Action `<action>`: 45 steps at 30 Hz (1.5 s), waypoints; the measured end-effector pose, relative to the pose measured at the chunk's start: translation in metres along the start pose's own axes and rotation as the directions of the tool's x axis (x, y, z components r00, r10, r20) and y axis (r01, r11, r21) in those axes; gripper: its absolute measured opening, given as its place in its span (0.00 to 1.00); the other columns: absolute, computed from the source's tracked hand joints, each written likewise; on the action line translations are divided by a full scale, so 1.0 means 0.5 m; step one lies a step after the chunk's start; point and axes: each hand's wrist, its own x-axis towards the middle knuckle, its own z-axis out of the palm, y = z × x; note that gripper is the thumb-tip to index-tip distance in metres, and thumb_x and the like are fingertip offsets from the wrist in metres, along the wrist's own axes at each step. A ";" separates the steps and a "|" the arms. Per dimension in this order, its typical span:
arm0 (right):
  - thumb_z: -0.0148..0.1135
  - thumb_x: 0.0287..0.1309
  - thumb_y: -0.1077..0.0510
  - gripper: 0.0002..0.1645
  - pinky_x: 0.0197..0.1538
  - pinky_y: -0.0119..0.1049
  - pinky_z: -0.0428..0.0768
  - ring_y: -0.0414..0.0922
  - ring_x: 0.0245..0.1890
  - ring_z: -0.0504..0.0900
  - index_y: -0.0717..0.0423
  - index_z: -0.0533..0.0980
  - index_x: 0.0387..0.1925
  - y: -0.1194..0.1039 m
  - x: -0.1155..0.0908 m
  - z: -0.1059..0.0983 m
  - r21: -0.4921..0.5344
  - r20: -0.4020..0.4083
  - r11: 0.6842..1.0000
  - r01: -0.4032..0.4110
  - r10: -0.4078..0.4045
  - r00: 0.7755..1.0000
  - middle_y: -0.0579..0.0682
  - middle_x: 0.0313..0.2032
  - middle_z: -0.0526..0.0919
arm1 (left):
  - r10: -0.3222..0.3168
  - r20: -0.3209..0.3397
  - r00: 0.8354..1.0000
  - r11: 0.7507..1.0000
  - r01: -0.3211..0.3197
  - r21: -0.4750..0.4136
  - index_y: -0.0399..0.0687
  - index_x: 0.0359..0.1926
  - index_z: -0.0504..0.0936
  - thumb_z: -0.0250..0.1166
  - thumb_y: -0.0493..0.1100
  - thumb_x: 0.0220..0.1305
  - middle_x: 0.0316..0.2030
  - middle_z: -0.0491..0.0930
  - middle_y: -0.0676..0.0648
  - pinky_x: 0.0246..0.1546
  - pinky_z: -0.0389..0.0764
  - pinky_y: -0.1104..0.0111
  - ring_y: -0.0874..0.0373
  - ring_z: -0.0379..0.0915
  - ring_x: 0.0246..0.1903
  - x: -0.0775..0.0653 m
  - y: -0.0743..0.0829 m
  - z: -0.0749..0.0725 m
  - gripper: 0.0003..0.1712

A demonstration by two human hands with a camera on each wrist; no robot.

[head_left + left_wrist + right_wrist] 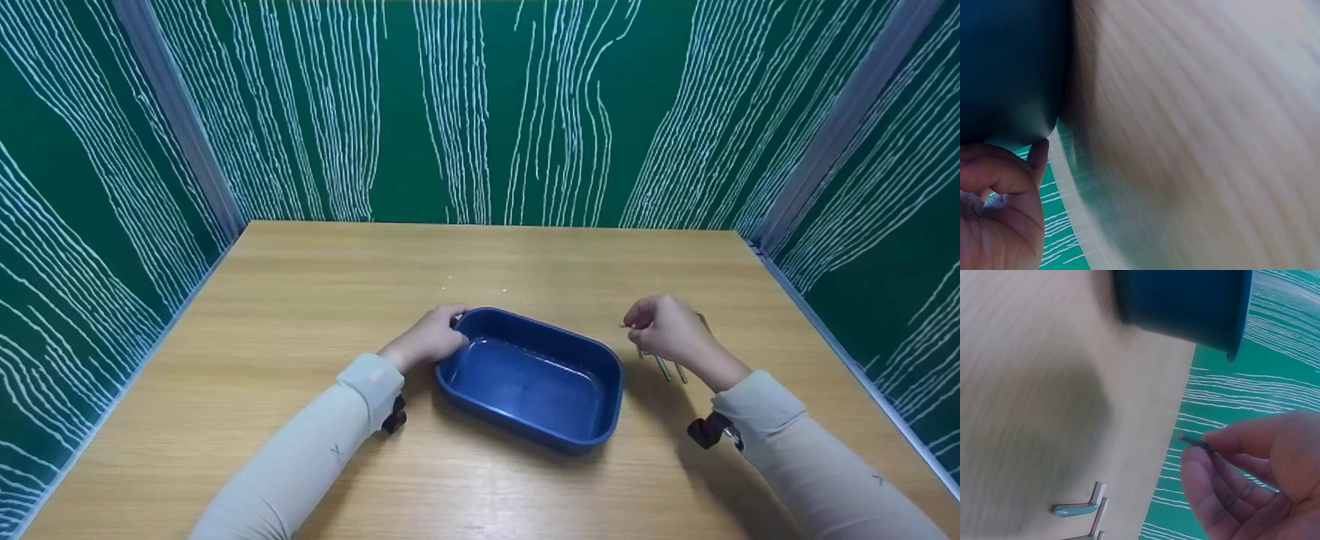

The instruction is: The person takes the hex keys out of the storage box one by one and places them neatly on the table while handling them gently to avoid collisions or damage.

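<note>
A deep blue rectangular tub point(525, 390) stands on the wooden table, its inside bare. At its far left corner my left hand point(431, 337) grips the rim, thumb over the edge; in the left wrist view fingers meet the tub's wall point(1010, 67). To the right of the tub, my right hand point(667, 326) pinches a thin dark rod point(1193, 441) between thumb and index finger. Most of the rod is hidden by the fingers. Several L-shaped hex keys point(1075, 510), one with a teal end, lie on the table beneath and beside this hand.
Tiny pale crumbs point(504, 290) dot the wooden table point(315, 285) behind the tub. Green panels point(397, 112) with white wavy lines close off the back and both sides, joined by grey posts point(180, 112).
</note>
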 end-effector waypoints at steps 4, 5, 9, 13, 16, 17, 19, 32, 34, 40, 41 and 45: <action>0.68 0.57 0.68 0.10 0.36 0.39 0.82 0.48 0.34 0.88 0.66 0.88 0.41 0.013 -0.001 0.003 -0.033 0.005 0.999 0.016 -0.016 1.000 0.58 0.35 0.92 | 0.013 0.005 1.000 1.000 -0.013 -0.002 0.44 0.56 0.82 0.58 0.32 0.63 0.50 0.86 0.42 0.50 0.84 0.58 0.50 0.79 0.48 0.002 -0.003 0.001 0.21; 0.68 0.57 0.68 0.10 0.37 0.39 0.82 0.48 0.34 0.87 0.67 0.88 0.41 0.016 -0.001 0.004 -0.034 0.011 0.999 0.016 -0.015 1.000 0.58 0.34 0.92 | 0.014 0.005 1.000 1.000 -0.014 -0.002 0.44 0.55 0.82 0.58 0.32 0.63 0.48 0.86 0.43 0.48 0.84 0.59 0.50 0.79 0.47 0.002 -0.002 0.000 0.20; 0.68 0.56 0.70 0.10 0.36 0.39 0.82 0.45 0.30 0.86 0.68 0.87 0.41 0.025 -0.003 0.010 -0.015 0.049 1.000 -0.016 0.017 0.999 0.58 0.33 0.91 | 0.002 0.006 1.000 1.000 -0.001 -0.001 0.44 0.54 0.82 0.59 0.32 0.64 0.48 0.85 0.43 0.50 0.84 0.57 0.49 0.79 0.48 0.000 0.002 0.000 0.18; 0.68 0.55 0.70 0.09 0.34 0.37 0.81 0.44 0.28 0.84 0.68 0.86 0.39 0.034 -0.006 0.017 -0.024 0.085 0.998 -0.053 0.055 0.995 0.57 0.31 0.89 | -0.002 -0.003 1.000 1.000 0.002 0.009 0.44 0.56 0.82 0.59 0.32 0.63 0.50 0.85 0.43 0.55 0.84 0.55 0.49 0.79 0.50 0.000 0.003 0.000 0.20; 0.67 0.56 0.70 0.08 0.30 0.37 0.80 0.44 0.26 0.83 0.68 0.86 0.38 0.042 -0.010 0.021 -0.036 0.106 0.996 -0.079 0.082 0.991 0.56 0.29 0.88 | 0.006 -0.006 1.000 1.000 -0.006 0.012 0.43 0.55 0.82 0.59 0.32 0.62 0.47 0.85 0.43 0.52 0.84 0.56 0.49 0.78 0.48 0.001 0.003 0.000 0.20; 0.67 0.56 0.70 0.08 0.28 0.36 0.79 0.44 0.24 0.83 0.68 0.86 0.38 0.045 -0.011 0.021 -0.035 0.113 0.995 -0.092 0.095 0.989 0.56 0.29 0.88 | 0.010 -0.007 1.000 1.000 -0.010 0.014 0.43 0.54 0.82 0.59 0.32 0.62 0.47 0.85 0.43 0.51 0.83 0.57 0.49 0.78 0.48 0.002 0.003 0.000 0.19; 0.67 0.58 0.69 0.07 0.25 0.35 0.79 0.43 0.22 0.82 0.69 0.86 0.38 0.049 -0.013 0.023 -0.030 0.128 0.993 -0.112 0.115 0.985 0.55 0.28 0.88 | 0.012 -0.007 1.000 1.000 -0.012 0.014 0.43 0.54 0.82 0.59 0.32 0.62 0.47 0.84 0.43 0.51 0.83 0.57 0.49 0.78 0.48 0.001 0.004 -0.001 0.19; 0.64 0.52 0.74 0.08 0.23 0.32 0.80 0.40 0.18 0.82 0.66 0.87 0.30 0.070 -0.020 0.034 0.024 0.183 0.994 -0.109 0.103 0.978 0.53 0.22 0.88 | 0.007 0.009 1.000 1.000 -0.007 -0.009 0.41 0.64 0.81 0.58 0.31 0.63 0.56 0.86 0.39 0.59 0.85 0.52 0.48 0.81 0.53 -0.001 0.005 -0.001 0.27; 0.63 0.51 0.74 0.09 0.23 0.31 0.80 0.40 0.18 0.82 0.66 0.88 0.30 0.073 -0.021 0.034 0.028 0.189 0.994 -0.107 0.100 0.977 0.53 0.22 0.88 | 0.005 0.018 1.000 1.000 -0.005 -0.002 0.40 0.67 0.79 0.58 0.32 0.64 0.58 0.86 0.38 0.60 0.86 0.50 0.47 0.81 0.54 -0.001 0.006 -0.002 0.29; 0.62 0.52 0.74 0.09 0.24 0.32 0.81 0.41 0.19 0.84 0.68 0.87 0.31 0.076 -0.020 0.033 0.044 0.222 0.990 -0.132 0.119 0.968 0.53 0.22 0.88 | -0.004 0.038 0.999 1.000 0.003 0.013 0.38 0.71 0.76 0.59 0.33 0.66 0.63 0.83 0.35 0.65 0.83 0.48 0.44 0.80 0.59 -0.003 0.009 -0.007 0.31; 0.63 0.53 0.74 0.08 0.23 0.32 0.81 0.41 0.19 0.84 0.67 0.87 0.31 0.075 -0.019 0.032 0.043 0.223 0.989 -0.138 0.125 0.967 0.53 0.21 0.88 | -0.007 0.041 0.999 1.000 0.007 0.009 0.38 0.71 0.76 0.59 0.33 0.66 0.64 0.82 0.35 0.66 0.82 0.48 0.44 0.79 0.60 -0.003 0.009 -0.008 0.31; 0.68 0.57 0.69 0.04 0.22 0.33 0.79 0.41 0.19 0.83 0.68 0.86 0.34 0.065 -0.015 0.020 0.028 0.220 0.988 -0.153 0.143 0.965 0.54 0.24 0.89 | -0.028 0.044 0.999 0.999 0.029 -0.022 0.39 0.67 0.79 0.61 0.33 0.66 0.61 0.83 0.38 0.65 0.82 0.51 0.46 0.78 0.57 -0.001 0.004 -0.011 0.28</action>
